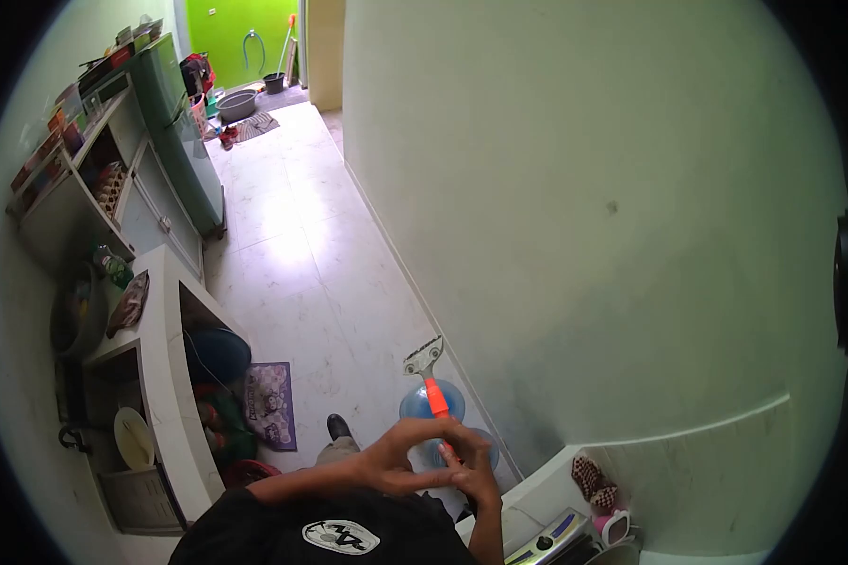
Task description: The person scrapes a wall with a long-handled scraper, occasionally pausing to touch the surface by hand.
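A scraper point(437, 397) with an orange handle and a wide metal head points up and away from me. My right hand point(473, 463) is closed around the lower part of its handle. My left hand point(398, 459) curves into a ring from the left, thumb and fingers bent, their tips meeting my right hand near the handle. Whatever those left fingertips hold, if anything, is hidden. Beneath the scraper stands a clear blue water jug point(422, 400) on the floor, partly covered by my hands.
To the left runs a white tiled counter point(165, 320) with open shelves. Beyond it stand a cabinet point(165, 217) and a green refrigerator point(181, 141). A purple mat point(271, 405) lies on the floor. At lower right, a stove point(548, 544) sits beside a ledge. A bare wall point(575, 188) rises at right.
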The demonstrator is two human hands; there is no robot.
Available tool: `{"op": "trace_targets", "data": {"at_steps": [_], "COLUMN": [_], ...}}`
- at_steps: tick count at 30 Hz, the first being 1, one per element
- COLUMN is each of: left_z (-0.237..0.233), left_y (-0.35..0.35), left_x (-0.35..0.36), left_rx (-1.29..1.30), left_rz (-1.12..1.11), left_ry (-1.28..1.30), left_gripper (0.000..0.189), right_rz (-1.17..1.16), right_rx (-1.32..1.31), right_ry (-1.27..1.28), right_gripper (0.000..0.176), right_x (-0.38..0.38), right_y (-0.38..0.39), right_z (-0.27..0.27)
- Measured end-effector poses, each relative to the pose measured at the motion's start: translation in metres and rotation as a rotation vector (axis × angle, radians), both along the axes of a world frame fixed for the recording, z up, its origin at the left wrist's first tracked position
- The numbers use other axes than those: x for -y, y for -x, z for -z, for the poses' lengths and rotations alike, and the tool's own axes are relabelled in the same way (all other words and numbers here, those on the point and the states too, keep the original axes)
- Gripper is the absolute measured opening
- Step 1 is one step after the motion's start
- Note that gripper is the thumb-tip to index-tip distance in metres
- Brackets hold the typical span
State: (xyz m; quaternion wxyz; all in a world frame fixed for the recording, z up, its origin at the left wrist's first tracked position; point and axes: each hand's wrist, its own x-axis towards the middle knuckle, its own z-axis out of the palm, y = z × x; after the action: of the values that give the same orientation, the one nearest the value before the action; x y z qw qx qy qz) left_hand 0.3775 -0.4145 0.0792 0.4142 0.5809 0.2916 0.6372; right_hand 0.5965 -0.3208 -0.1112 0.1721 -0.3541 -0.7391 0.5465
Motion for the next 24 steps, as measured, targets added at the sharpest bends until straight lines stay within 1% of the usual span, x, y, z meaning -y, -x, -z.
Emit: {"op": "trace_targets", "data": {"at_steps": [1, 3, 4, 7, 8, 10, 12, 16, 18, 19, 20, 23, 24], "left_z": [0.015, 0.048, 0.061, 0.08, 0.083, 0.08, 0.074, 0.075, 0.078, 0.079, 0.081, 0.097, 0.099], "left_y": [0.013, 0.034, 0.043, 0.079, 0.092, 0.12, 0.151, 0.206, 0.231, 0.242, 0.252, 0.271, 0.276], "left_x": [0.005, 0.018, 0.025, 0.04, 0.041, 0.041, 0.04, 0.047, 0.058, 0.062, 0.067, 0.077, 0.08], "left_rx": [-0.112, -0.118, -0.118, -0.038, -0.004, -0.033, -0.071, -0.096, -0.139, -0.161, -0.167, -0.126, -0.111], "left_rz": [-0.029, -0.109, -0.151, -0.24, -0.272, -0.374, -0.465, -0.535, -0.578, -0.6, -0.609, -0.665, -0.672], "left_ry": [0.124, 0.305, 0.396, 0.526, 0.527, 0.509, 0.486, 0.455, 0.482, 0.495, 0.521, 0.576, 0.603], "left_gripper": [0.031, 0.028, 0.026, 0.026, 0.023, 0.024, 0.025, 0.026, 0.026, 0.026, 0.027, 0.028, 0.03], "right_rz": [-0.004, -0.021, -0.014, -0.032, -0.049, -0.08, -0.095, -0.153, -0.18, -0.193, -0.199, -0.264, -0.259], "right_rx": [0.056, 0.168, 0.191, 0.199, 0.225, 0.279, 0.241, 0.228, 0.213, 0.205, 0.22, 0.293, 0.241], "right_ry": [-0.049, -0.141, -0.146, -0.207, -0.16, -0.067, -0.052, -0.053, -0.032, -0.023, -0.077, -0.011, -0.048], "right_gripper": [0.066, 0.066, 0.067, 0.065, 0.064, 0.062, 0.06, 0.058, 0.057, 0.057, 0.056, 0.055, 0.054], "right_x": [-0.004, -0.009, -0.012, -0.026, -0.03, -0.037, -0.04, -0.035, -0.033, -0.031, -0.028, -0.025, -0.024], "right_y": [0.01, 0.038, 0.052, 0.098, 0.115, 0.153, 0.19, 0.26, 0.288, 0.302, 0.313, 0.34, 0.347], "right_z": [-0.005, -0.029, -0.028, -0.021, -0.024, -0.032, -0.021, -0.026, -0.002, 0.002, 0.004, -0.002, 0.006]}}
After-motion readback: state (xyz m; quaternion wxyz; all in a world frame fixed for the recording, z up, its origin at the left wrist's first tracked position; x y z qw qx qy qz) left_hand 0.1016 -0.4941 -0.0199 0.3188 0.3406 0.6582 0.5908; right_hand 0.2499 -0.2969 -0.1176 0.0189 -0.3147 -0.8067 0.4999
